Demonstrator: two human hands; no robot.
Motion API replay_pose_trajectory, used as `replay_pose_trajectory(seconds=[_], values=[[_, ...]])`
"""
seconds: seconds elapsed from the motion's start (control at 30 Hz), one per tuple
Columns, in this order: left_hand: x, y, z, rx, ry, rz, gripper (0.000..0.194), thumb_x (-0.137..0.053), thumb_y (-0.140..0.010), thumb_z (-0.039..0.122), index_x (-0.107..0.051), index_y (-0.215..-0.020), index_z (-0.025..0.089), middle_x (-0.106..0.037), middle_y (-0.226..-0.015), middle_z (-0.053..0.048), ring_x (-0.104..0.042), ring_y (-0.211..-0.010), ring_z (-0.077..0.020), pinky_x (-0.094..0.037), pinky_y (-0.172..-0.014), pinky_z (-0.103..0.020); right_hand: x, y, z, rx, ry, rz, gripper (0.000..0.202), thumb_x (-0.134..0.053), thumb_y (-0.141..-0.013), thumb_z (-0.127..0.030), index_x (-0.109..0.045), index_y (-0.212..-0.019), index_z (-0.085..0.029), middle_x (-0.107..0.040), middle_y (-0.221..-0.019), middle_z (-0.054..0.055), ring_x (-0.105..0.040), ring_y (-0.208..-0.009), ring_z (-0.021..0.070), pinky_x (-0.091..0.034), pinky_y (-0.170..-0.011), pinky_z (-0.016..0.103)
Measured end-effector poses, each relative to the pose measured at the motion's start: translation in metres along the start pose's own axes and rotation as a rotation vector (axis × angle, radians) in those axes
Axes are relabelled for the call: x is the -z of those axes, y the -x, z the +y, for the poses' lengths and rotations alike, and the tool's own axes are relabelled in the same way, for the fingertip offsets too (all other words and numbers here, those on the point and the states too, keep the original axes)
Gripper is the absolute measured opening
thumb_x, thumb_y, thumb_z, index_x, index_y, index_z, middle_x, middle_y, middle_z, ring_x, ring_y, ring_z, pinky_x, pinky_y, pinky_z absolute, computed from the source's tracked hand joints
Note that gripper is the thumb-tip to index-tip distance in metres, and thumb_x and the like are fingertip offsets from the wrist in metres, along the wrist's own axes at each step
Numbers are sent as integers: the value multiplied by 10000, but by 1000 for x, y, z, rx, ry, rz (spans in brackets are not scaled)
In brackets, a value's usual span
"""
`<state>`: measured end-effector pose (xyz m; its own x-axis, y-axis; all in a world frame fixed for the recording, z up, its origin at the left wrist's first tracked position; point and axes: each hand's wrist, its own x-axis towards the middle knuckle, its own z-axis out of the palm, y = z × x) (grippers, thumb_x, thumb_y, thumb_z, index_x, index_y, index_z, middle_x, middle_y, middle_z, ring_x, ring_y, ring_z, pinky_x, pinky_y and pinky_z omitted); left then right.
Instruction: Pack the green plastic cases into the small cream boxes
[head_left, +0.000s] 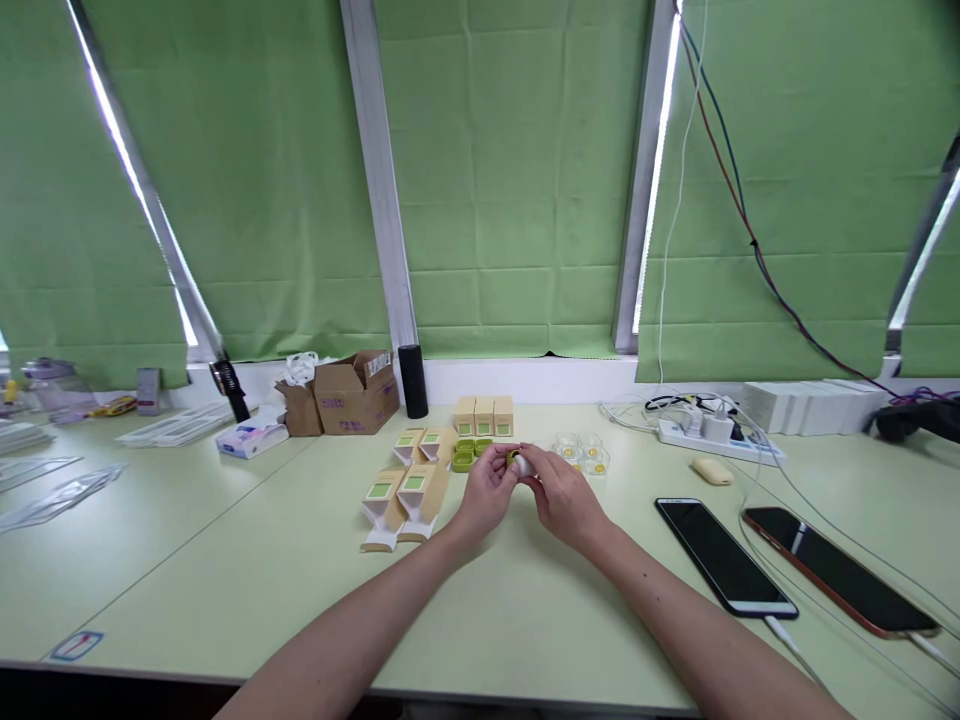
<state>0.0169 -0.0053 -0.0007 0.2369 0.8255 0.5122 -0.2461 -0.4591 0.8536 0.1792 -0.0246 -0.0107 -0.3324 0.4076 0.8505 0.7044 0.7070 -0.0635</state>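
Observation:
Over the middle of the table my left hand and my right hand meet, fingers closed on a small green-and-white piece. Its olive-green part lies by my left fingertips, the rounded white part by my right; fingers hide much of it. Just behind my left hand sit several olive-green square holders. Opened small cardboard boxes with green labels lie to the left. Three closed boxes stand at the back. Right of my hands is a clear tray of round cups with yellow centres.
At the right lie a black phone, another phone on a cable, and a cream case. A power strip with chargers stands behind. Farther left are a brown carton, a black cylinder and a tissue pack.

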Motion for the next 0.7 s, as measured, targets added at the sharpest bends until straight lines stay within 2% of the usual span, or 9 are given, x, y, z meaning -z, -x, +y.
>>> replay_pose_trajectory(seconds=[0.33,0.53,0.7], values=[[-6,-1,2,-57,-52,82,373,-763,-837,466,-618,-1011,170,-724,-961,-79,-697,-893,-185,-567,-798,-307,3,-4,-3,5,-73,-8,434,-416,-1022,-131,-430,-1449,-211,-665,-1294,167,-669,-1132,282,-610,-905,458],[-10,1,-2,-70,-35,127,304,-741,-855,403,-613,-1021,183,-717,-985,-79,-692,-930,-196,-558,-848,-329,4,-5,-5,19,-56,6,427,-430,-1013,-119,-435,-1431,-206,-687,-1266,162,-684,-1106,277,-615,-890,448],[-8,1,-2,-33,-14,87,314,-728,-869,404,-624,-1069,186,-715,-1016,-86,-682,-979,-212,-546,-868,-329,4,-3,-2,18,-38,15,417,-449,-1024,-156,-454,-1437,-217,-694,-1264,157,-693,-1119,278,-625,-884,450]])
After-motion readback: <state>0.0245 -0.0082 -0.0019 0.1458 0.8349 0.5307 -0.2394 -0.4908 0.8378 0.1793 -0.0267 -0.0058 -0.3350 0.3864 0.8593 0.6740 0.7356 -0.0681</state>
